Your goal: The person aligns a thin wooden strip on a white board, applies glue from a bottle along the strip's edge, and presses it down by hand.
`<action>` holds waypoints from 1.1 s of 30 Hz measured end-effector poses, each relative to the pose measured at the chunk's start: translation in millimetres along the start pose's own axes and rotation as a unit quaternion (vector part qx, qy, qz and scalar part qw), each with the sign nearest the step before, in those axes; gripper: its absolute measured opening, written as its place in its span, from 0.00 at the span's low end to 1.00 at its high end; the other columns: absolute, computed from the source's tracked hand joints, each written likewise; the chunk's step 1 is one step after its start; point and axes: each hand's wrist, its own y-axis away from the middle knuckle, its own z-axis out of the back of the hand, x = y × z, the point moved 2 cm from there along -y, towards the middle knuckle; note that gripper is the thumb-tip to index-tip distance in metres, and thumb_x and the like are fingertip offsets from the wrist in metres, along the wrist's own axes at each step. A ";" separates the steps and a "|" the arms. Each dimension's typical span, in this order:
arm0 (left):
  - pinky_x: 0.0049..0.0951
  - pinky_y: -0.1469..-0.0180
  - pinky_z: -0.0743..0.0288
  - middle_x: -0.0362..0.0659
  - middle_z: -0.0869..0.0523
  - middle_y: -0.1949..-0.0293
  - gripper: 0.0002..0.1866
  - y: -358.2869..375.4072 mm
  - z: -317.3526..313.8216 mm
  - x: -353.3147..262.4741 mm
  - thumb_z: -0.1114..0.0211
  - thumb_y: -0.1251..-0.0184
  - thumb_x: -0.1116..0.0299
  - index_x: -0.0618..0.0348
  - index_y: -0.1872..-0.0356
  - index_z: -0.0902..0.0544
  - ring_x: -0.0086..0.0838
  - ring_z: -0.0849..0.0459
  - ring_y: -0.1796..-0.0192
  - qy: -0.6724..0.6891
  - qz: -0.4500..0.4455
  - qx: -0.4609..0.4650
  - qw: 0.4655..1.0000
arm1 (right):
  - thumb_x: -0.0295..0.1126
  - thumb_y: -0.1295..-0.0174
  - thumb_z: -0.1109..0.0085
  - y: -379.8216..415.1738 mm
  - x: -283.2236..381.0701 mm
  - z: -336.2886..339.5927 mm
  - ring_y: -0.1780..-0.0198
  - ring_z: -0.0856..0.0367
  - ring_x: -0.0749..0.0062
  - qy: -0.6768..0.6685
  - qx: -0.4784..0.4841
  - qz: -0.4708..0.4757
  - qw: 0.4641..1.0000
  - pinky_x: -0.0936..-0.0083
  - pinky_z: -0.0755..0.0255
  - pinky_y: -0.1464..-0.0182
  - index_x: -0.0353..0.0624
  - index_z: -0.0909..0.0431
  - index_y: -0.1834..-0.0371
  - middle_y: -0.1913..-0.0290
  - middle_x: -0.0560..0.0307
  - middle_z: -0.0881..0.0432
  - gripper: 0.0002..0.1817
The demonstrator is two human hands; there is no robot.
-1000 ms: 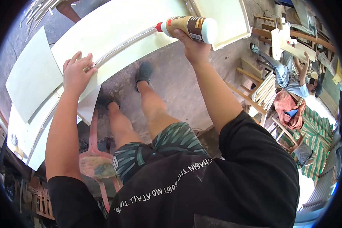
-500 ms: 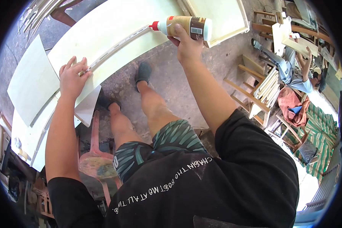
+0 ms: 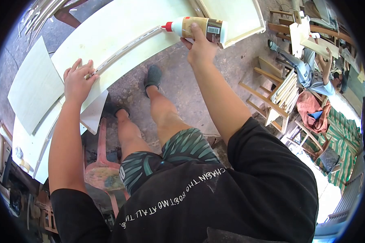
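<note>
My right hand [image 3: 200, 49] is wrapped round a glue bottle [image 3: 198, 29] with a brown and tan label, tipped on its side. The bottle's red nozzle points left, right at the end of a thin strip [image 3: 123, 49]. White glue marks run along that strip, which lies lengthwise on a pale curved panel [image 3: 109, 26]. At the strip's other end, the thumb and fingers of my left hand [image 3: 78, 81] are closed on it. Beside the left hand, a loose pale sheet [image 3: 35, 83] rests over the panel.
A pink stool [image 3: 103, 176] stands by my legs on the concrete floor [image 3: 182, 89]. To the right, a wooden frame [image 3: 267, 101] stands near bundled slats [image 3: 286, 91]. Beyond them another person [image 3: 314, 77] is among boards. A red cloth [image 3: 312, 109] lies below.
The glue bottle and my right hand have shifted slightly to the right along the strip, and the bottle has turned a little. My left hand stays in place.
</note>
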 end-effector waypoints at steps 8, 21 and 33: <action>0.48 0.21 0.41 0.34 0.10 0.34 0.11 0.2 -1.5 1.0 0.20 0.37 0.59 0.51 0.59 0.06 0.39 0.26 0.20 -0.006 0.003 0.005 1.000 | 0.27 0.33 0.25 1.5 -3.0 5.7 0.37 0.16 0.49 -0.005 -0.031 0.010 0.999 0.48 0.07 0.47 0.35 0.32 0.31 0.35 0.43 0.23 0.32; 0.48 0.20 0.41 0.34 0.10 0.34 0.10 -1.0 -2.1 2.1 0.20 0.37 0.60 0.52 0.59 0.06 0.38 0.26 0.20 -0.005 0.003 0.004 1.000 | 0.27 0.33 0.25 -1.1 -1.4 -5.1 0.38 0.14 0.51 0.005 0.002 0.030 1.000 0.49 0.07 0.47 0.36 0.31 0.31 0.36 0.45 0.21 0.31; 0.48 0.20 0.42 0.34 0.10 0.34 0.10 0.0 -1.3 1.6 0.20 0.37 0.59 0.51 0.59 0.06 0.39 0.27 0.19 0.001 0.000 0.003 1.000 | 0.26 0.30 0.27 3.6 -8.4 5.8 0.37 0.15 0.49 -0.019 -0.023 -0.008 1.000 0.46 0.08 0.46 0.38 0.32 0.30 0.35 0.44 0.22 0.30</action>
